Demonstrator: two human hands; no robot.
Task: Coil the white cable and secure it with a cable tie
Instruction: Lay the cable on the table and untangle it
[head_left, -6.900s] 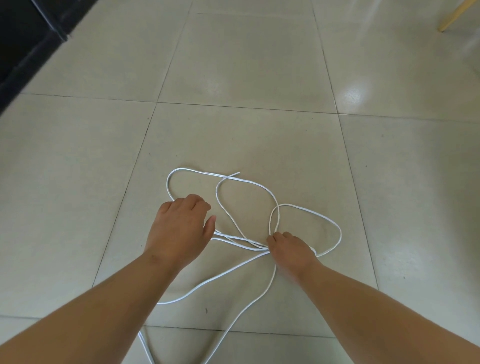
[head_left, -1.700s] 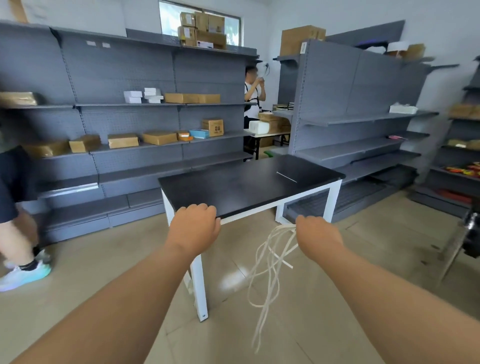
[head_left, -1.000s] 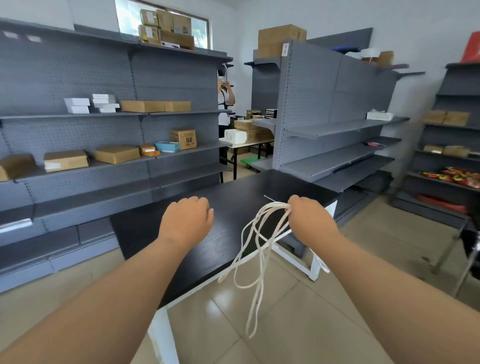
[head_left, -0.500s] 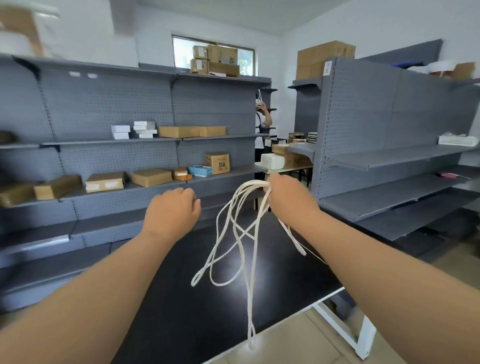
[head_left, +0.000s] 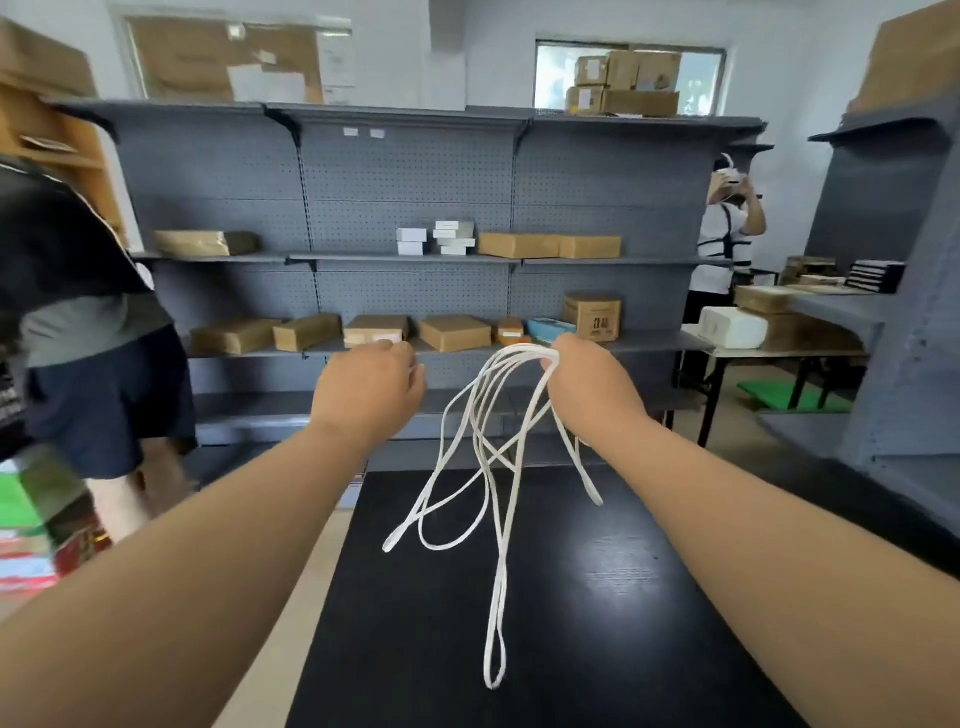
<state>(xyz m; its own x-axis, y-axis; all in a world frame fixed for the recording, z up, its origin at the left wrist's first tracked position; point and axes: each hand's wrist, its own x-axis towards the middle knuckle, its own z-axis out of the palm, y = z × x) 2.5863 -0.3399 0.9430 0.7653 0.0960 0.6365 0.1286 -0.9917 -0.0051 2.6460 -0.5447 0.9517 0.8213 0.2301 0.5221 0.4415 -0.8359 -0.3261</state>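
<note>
My right hand (head_left: 589, 391) is raised in front of me and grips the white cable (head_left: 493, 467) at the top of its bunched loops. Several uneven loops hang down from that fist over the black table (head_left: 597, 597), the longest reaching low towards the near edge. My left hand (head_left: 369, 391) hovers a short way to the left of the cable at the same height, fingers curled, holding nothing that I can see. No cable tie shows in this view.
Grey pegboard shelving (head_left: 415, 208) with cardboard boxes stands behind the table. A person in dark shorts (head_left: 98, 384) is close on the left. Another person (head_left: 724, 234) stands at the far right by a table with boxes (head_left: 769, 322).
I picked the cable up from the tiled floor and carried it to the black table. In the last second my view swung left and the hanging loops came over the tabletop.
</note>
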